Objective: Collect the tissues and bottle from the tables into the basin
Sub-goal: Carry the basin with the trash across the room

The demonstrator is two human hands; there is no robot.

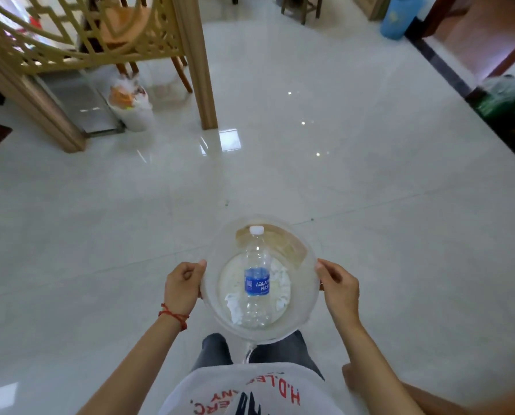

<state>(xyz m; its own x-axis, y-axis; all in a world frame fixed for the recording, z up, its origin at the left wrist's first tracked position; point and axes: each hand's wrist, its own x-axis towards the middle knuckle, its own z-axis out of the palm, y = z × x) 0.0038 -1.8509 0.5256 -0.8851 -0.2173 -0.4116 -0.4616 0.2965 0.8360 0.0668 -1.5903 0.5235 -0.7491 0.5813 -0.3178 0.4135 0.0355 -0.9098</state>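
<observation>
I carry a clear round basin (305, 283) in front of my waist, above the floor. My left hand (182, 287) grips its left rim and my right hand (340, 287) grips its right rim. Inside lies a clear plastic bottle (257, 280) with a blue label and white cap, pointing away from me. Crumpled white tissues (280, 284) lie under and beside the bottle on the basin's bottom.
Glossy white tiled floor (340, 163) spreads ahead. A wooden lattice partition with posts (201, 70) stands at the upper left, with a full white rubbish bag (133, 104) by it. A blue bin (397, 16) is at the far back, a green bin (502, 95) at the right.
</observation>
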